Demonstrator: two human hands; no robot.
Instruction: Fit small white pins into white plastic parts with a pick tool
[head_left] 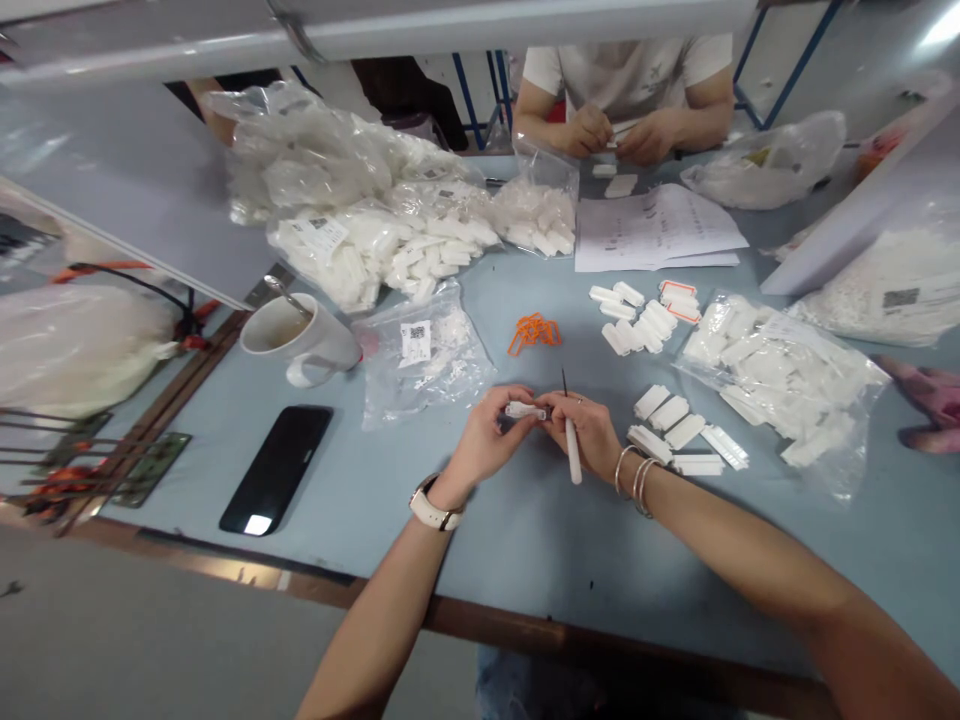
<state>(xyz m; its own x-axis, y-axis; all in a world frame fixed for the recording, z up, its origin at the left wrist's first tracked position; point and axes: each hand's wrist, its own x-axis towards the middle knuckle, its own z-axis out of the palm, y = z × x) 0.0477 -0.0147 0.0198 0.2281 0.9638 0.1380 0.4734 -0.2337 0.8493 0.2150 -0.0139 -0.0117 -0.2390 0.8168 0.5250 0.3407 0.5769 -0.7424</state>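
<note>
Between the fingertips of both hands is a small white plastic part [525,410], held just above the blue table. My left hand [487,436] pinches its left end. My right hand [589,432] closes on the other end and also keeps a white-handled tool with a thin dark tip [573,450] between its fingers, tip pointing away from me. Beyond the hands lies a small heap of orange rings [534,333]. White plastic pieces [685,430] lie right of my right hand, and a further group of white parts [637,322], some with orange edging, sits behind them.
Left stand a mug with a spoon [304,338] and a black phone [276,470]. Bags of white parts [360,250] fill the back left; another bag [787,380] lies right. Papers [660,228] lie at the back. Opposite, a co-worker's hands [619,135] handle small parts.
</note>
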